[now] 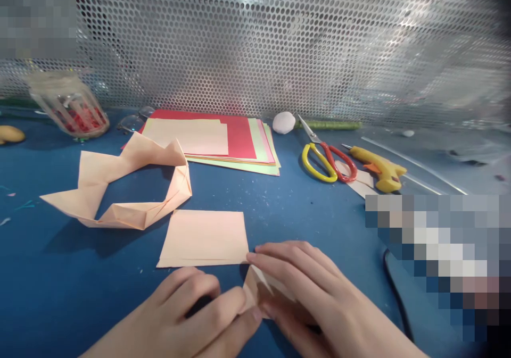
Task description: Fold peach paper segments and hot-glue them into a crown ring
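Where both hands meet, low in view, left hand (207, 305) pinches the folded paper (252, 289) between nearly closed fingers. Right hand (311, 289), fingers slightly bent, covers its right side. Pale sheets (205, 238) lie just beyond.

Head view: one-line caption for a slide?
Left hand and right hand hold a small folded peach paper piece at a blue tabletop, near a spiky peach folded-paper ring.

Just 1 cam, on my head, so no 2nd view to share anything. Looks fwd & down over the worktop (239, 190) from my side, close range. My fingers (305, 274) come in btm edge, approx 5 to 7 o'clock; perforated metal panel (223, 44) fills 10 to 2 o'clock, beyond worktop's far edge.
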Demonstrator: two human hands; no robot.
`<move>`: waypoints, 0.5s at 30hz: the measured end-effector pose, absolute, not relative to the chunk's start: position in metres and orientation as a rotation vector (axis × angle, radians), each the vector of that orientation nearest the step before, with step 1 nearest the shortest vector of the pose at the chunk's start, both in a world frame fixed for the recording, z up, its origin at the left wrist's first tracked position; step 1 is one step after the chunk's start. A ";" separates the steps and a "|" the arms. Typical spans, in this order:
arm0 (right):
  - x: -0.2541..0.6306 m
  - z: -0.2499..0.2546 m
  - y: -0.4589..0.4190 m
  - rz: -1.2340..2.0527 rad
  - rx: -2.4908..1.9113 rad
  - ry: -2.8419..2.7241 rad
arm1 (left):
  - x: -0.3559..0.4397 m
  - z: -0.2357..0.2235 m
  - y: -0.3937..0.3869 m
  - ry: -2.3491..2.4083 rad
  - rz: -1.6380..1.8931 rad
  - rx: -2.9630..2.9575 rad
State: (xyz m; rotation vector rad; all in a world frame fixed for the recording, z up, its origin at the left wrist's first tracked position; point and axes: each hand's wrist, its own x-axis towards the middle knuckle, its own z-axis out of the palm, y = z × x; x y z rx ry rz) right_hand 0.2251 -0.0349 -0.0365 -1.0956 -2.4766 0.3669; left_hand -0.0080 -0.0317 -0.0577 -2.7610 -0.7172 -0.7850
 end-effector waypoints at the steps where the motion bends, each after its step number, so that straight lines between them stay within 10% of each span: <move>1: 0.225 -0.036 -0.035 0.396 -1.124 -2.473 | -0.007 -0.057 -0.032 -0.717 -0.822 -2.743; 15: 0.223 -0.040 -0.039 0.431 -1.080 -2.435 | 0.003 -0.067 -0.039 -0.783 -0.962 -2.617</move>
